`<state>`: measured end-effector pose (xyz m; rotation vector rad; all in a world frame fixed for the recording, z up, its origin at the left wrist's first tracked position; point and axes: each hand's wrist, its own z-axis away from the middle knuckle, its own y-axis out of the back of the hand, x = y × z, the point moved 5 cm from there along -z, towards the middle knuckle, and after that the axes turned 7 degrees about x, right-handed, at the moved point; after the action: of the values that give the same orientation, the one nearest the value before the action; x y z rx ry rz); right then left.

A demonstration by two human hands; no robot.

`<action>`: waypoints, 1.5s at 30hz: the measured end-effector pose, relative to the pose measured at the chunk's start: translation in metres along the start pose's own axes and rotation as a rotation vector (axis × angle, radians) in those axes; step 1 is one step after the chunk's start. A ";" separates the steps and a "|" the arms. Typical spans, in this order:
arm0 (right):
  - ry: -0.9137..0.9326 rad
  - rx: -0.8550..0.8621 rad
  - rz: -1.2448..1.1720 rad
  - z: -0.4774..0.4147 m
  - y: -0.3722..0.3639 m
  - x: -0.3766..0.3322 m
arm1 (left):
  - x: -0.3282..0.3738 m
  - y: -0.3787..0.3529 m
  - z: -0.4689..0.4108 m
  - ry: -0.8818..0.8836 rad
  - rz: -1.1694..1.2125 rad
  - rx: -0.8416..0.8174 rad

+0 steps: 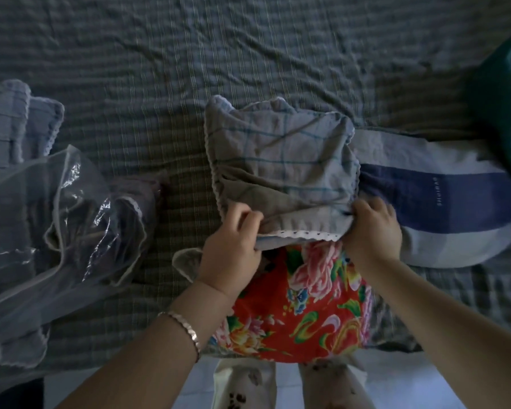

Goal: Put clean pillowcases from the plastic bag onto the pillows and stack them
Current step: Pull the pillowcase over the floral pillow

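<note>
Far to the left of our hands, a pile of folded cloth [12, 122] with lace edges lay on the bed [189, 54]. Nearer us, the clear plastic bag [56, 219] sprawled open with more grey cloth inside it. Our left hand [233, 240], a bracelet [186, 326] on its wrist, had its fingers curled round the lace-trimmed hem of the checked pillowcase [283, 160], pinching it at the left corner. The pillowcase sat bunched over the far end of the flowered pillow [301, 305], which lay at the bed's near edge, between our hands and below them. Its red near half was bare. Our right hand [372, 228] gripped the same hem at the right corner, fingers curled over the cloth. Just right of that hand, touching the pillowcase, lay a striped pillow [455, 208] in blue and white. Beyond it, at the far right edge, we could see part of a green cushion [502, 98], too blurred to tell more.
</note>
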<state>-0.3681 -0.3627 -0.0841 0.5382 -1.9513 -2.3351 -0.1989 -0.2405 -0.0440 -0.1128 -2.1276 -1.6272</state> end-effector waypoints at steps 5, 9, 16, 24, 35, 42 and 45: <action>0.446 0.113 -0.107 0.042 0.021 -0.003 | -0.066 -0.029 0.011 0.070 -0.286 -0.206; 0.505 0.033 0.055 0.061 0.013 0.035 | -0.082 -0.051 0.042 0.106 -0.241 -0.395; 0.485 -0.433 0.195 0.107 -0.062 0.087 | -0.067 -0.060 0.150 0.303 -0.046 -0.476; -0.368 -0.604 -0.079 0.113 -0.098 0.104 | -0.074 -0.087 0.154 1.289 0.382 -0.497; -0.683 -0.750 -0.786 0.029 0.025 -0.020 | 0.024 0.004 0.018 0.999 0.833 -0.362; -0.568 -0.916 -1.122 -0.007 0.127 -0.120 | 0.074 0.129 -0.065 0.648 0.604 -0.114; -0.514 -0.895 -1.386 -0.004 0.145 -0.124 | 0.095 0.165 -0.076 0.450 0.446 -0.049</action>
<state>-0.2775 -0.3635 0.0838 1.5694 -0.0595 -3.9294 -0.2061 -0.2816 0.1566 -0.1997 -1.5858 -1.2943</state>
